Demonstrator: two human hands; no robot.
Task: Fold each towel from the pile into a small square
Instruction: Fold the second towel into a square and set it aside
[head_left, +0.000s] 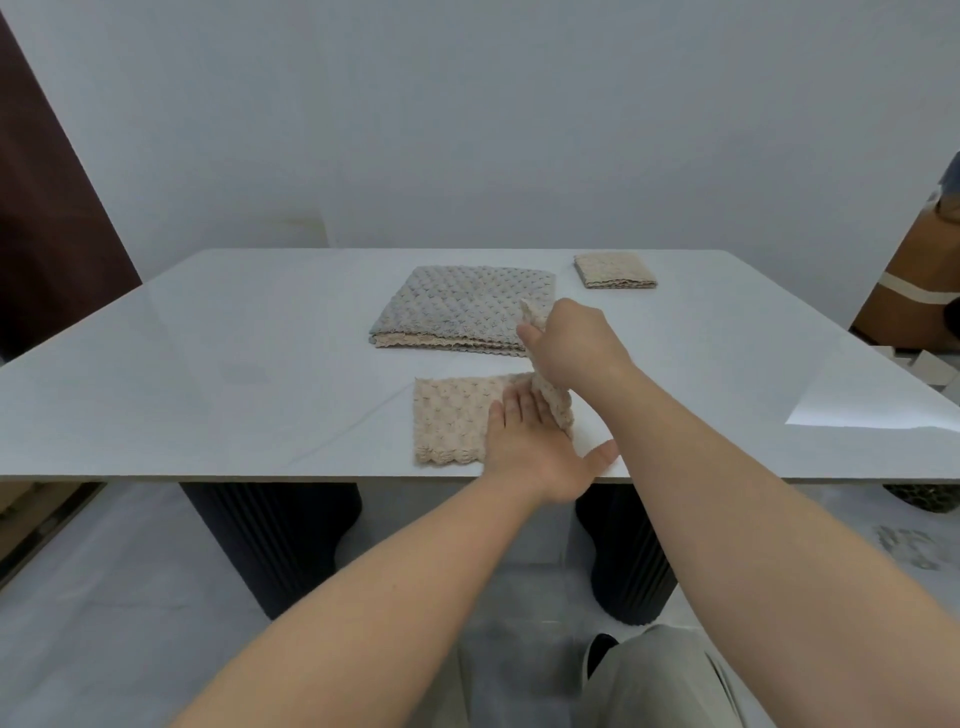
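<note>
With left fingers flat on the towel and right fingers pinching its raised 3 o'clock flap, a skewed swing toward 9 o'clock could misalign the edges.

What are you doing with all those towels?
A person is folding a beige towel at the near edge of the white table. The left hand presses flat on it, while the right hand pinches its right side and lifts it up, probably to fold it over. Behind it lies a pile of towels with a grey one on top. One folded beige square sits at the far right.
</note>
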